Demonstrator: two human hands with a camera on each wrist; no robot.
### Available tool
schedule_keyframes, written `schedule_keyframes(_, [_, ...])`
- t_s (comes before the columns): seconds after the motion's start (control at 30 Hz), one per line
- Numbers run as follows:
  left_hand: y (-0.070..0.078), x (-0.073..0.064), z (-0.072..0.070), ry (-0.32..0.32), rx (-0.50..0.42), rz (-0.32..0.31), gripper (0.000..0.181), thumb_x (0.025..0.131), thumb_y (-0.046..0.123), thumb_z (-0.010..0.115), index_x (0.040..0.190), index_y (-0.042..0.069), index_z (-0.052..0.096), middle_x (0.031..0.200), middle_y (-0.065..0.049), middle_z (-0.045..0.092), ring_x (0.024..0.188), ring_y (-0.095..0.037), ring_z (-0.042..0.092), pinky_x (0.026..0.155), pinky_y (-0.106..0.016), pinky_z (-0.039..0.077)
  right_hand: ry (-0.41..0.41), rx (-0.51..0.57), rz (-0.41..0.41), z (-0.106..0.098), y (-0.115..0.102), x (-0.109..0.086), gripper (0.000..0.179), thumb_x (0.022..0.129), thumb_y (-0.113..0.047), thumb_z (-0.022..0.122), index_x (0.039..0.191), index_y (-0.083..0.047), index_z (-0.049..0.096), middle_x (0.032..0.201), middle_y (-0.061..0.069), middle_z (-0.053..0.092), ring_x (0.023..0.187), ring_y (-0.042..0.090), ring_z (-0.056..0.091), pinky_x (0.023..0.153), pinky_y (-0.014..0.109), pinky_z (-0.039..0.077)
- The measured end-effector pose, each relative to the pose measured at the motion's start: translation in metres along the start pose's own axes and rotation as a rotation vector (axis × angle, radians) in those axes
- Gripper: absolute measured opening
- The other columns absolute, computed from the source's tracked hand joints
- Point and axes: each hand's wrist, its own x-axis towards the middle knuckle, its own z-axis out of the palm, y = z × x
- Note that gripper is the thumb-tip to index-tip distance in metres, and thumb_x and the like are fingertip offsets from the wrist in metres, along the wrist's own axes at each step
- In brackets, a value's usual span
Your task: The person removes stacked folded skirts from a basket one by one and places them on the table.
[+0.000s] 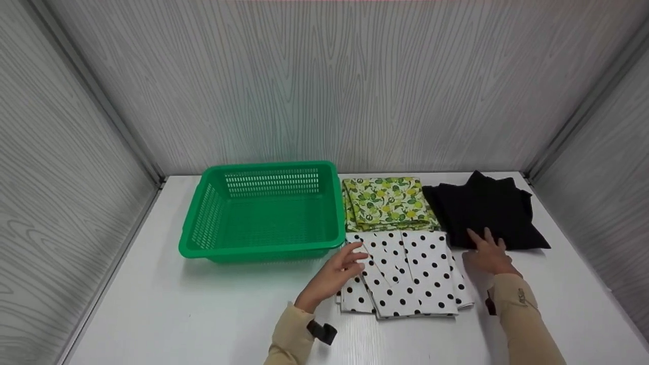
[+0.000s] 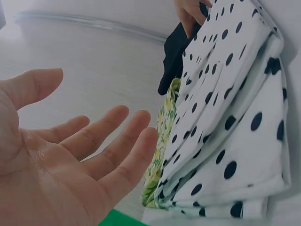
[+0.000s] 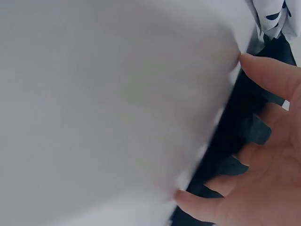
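A stack of folded white cloth with black dots (image 1: 413, 274) lies in front of my body. Just over its left edge hovers my left hand (image 1: 332, 274), its fingers apart and slightly bent, with nothing in them; the left wrist view shows the bare palm (image 2: 51, 179). Farther right lies a pile of folded black cloth (image 1: 489, 210). My right hand (image 1: 489, 253) rests on that pile's front edge, fingers spread over the fabric. In the right wrist view the thumb (image 3: 270, 75) and fingertips touch the black cloth (image 3: 244, 99) along its edge.
A green plastic basket (image 1: 261, 253) with slotted walls stands at the left, nothing inside it. Folded cloth with a yellow and green lemon print (image 1: 388, 200) lies behind the dotted stack. White wood-grain panels (image 1: 324, 86) enclose the white table (image 1: 218, 314) at the back and sides.
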Motion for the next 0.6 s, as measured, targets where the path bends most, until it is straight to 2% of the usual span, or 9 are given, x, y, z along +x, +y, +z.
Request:
schedule_keyframes(0.2, [-0.003, -0.021, -0.016, 0.020, -0.014, 0.024, 0.058, 0.108, 0.021, 0.050, 0.157, -0.002, 0.028, 0.149, -0.025, 0.047, 0.136, -0.045, 0.043, 0.110, -0.056, 0.037, -0.002, 0.014, 0.014, -0.002, -0.003, 0.009, 0.076, 0.096, -0.023, 0.053, 0.158, 0.002, 0.017, 0.156, 0.044, -0.007, 0.135, 0.073, -0.008, 0.100, 0.085, 0.011])
schedule_keyframes(0.33, [-0.001, -0.030, -0.027, 0.057, 0.011, 0.072, 0.055, 0.109, 0.020, 0.050, 0.156, -0.002, 0.032, 0.148, -0.024, 0.048, 0.135, -0.043, 0.045, 0.109, -0.055, 0.038, 0.010, 0.030, 0.014, -0.006, -0.003, 0.009, 0.076, 0.097, -0.024, 0.054, 0.158, 0.004, 0.017, 0.155, 0.045, -0.007, 0.133, 0.074, -0.007, 0.099, 0.085, 0.013])
schedule_keyframes(0.37, [0.000, -0.032, -0.031, 0.076, 0.024, 0.094, 0.053, 0.109, 0.019, 0.050, 0.155, -0.002, 0.035, 0.147, -0.024, 0.050, 0.134, -0.042, 0.047, 0.108, -0.054, 0.039, 0.016, 0.036, 0.012, -0.007, -0.002, 0.009, 0.076, 0.098, -0.024, 0.054, 0.158, 0.005, 0.017, 0.155, 0.044, -0.006, 0.134, 0.074, -0.007, 0.100, 0.084, 0.013])
schedule_keyframes(0.47, [0.005, -0.040, -0.045, 0.145, 0.057, 0.212, 0.045, 0.107, 0.013, 0.051, 0.148, -0.005, 0.044, 0.140, -0.022, 0.056, 0.129, -0.039, 0.053, 0.107, -0.050, 0.042, 0.069, 0.056, 0.000, -0.008, 0.001, 0.005, 0.076, 0.100, -0.026, 0.056, 0.155, 0.010, 0.017, 0.156, 0.044, -0.002, 0.135, 0.072, -0.004, 0.101, 0.083, 0.014])
schedule_keyframes(0.6, [0.010, -0.049, -0.068, 0.312, 0.159, 0.374, 0.034, 0.104, 0.003, 0.055, 0.137, -0.005, 0.056, 0.132, -0.017, 0.064, 0.122, -0.033, 0.059, 0.102, -0.042, 0.048, 0.199, 0.075, -0.010, -0.008, 0.005, -0.006, 0.077, 0.102, -0.027, 0.055, 0.152, 0.017, 0.017, 0.157, 0.041, 0.003, 0.137, 0.070, 0.000, 0.104, 0.081, 0.012])
